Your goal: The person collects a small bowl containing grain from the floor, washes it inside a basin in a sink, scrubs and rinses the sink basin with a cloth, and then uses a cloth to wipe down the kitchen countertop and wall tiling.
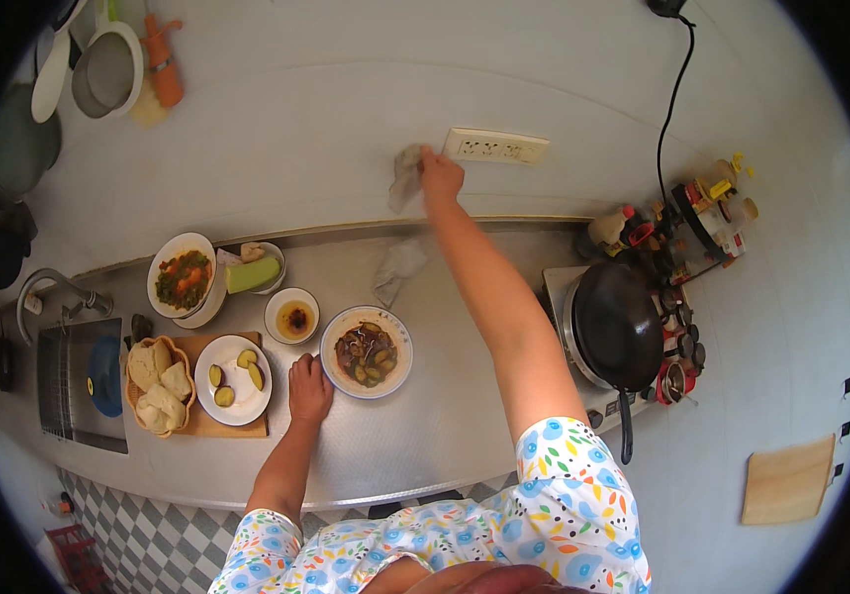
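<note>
My right hand [441, 176] is raised to the wall and grips a grey cloth [406, 178], just left of a white power socket panel [495, 147]. My left hand [311, 390] rests on the metal counter [425, 453], its fingers beside a bowl of dark food in broth [365, 352]. Another piece of cloth or its reflection [399, 271] shows on the counter below the wall; I cannot tell which. Left of my left hand, a white plate [233, 401] with several sweet potato pieces stands on a wooden board [258, 428]. A small bowl of brown liquid [292, 316] sits behind that hand.
Steamed buns fill a wicker basket [160, 386] near the sink [83, 431]. A bowl of cooked vegetables [181, 275] and a bowl with a green gourd piece [254, 273] stand farther back. At right, a wok [616, 327] tilts over the stove beside condiment jars [681, 334].
</note>
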`<state>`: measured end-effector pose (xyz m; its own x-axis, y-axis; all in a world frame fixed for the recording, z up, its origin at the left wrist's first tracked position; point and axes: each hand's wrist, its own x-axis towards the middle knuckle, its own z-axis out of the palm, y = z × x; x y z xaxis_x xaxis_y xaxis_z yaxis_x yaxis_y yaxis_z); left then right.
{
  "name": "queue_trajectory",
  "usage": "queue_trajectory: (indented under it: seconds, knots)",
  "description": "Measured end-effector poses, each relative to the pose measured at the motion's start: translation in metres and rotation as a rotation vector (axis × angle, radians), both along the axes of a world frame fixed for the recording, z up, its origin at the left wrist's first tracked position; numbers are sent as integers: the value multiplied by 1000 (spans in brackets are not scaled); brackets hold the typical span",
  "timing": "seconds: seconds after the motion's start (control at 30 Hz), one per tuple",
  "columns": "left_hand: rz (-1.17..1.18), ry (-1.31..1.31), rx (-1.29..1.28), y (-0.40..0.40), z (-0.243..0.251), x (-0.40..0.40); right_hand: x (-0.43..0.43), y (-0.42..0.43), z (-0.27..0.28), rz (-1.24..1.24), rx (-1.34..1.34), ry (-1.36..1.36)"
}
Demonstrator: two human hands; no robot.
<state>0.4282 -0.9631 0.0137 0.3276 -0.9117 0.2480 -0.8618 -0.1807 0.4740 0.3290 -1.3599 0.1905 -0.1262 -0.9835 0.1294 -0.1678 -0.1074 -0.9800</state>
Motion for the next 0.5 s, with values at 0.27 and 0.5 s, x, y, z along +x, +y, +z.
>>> queue_trajectory:
  seconds: [0.27,0.5]
  knots:
    - [2,-3,1,3,0,4,-128,-55,21,36,-410,310]
    - [7,-18,17,3,0,4,-188,-102,154,-35,-458,-137]
